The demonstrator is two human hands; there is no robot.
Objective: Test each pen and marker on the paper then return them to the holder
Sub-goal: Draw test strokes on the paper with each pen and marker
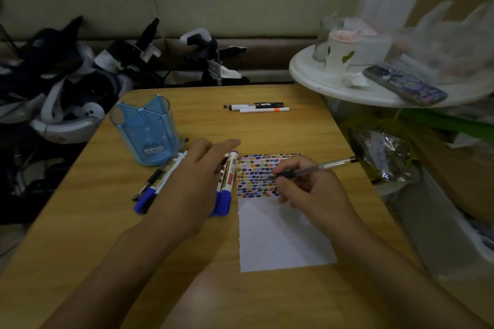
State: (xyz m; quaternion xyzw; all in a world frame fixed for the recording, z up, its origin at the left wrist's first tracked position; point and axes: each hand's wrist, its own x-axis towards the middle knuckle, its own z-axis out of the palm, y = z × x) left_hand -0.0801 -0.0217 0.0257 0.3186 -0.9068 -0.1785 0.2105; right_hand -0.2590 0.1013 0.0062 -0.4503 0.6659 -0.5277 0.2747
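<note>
My right hand (312, 189) grips a clear ballpoint pen (323, 165), its tip down on the white paper (280, 238), whose upper part is filled with coloured test marks (254, 171). My left hand (195, 176) lies flat with straight fingers over a group of pens left of the paper. A blue-capped whiteboard marker (227, 184) shows at its right edge, another blue marker (152, 195) and a thin black pen (153, 179) at its left. The blue transparent holder (145, 129) stands behind the left hand and looks empty. Two more markers (256, 107) lie at the table's far side.
The wooden table (187, 262) has a rounded far edge. A white round side table (334, 85) at right carries a cup (340, 48), a glass and a phone (406, 84). Plastic bags crowd the right side. Dark gear is piled to the left.
</note>
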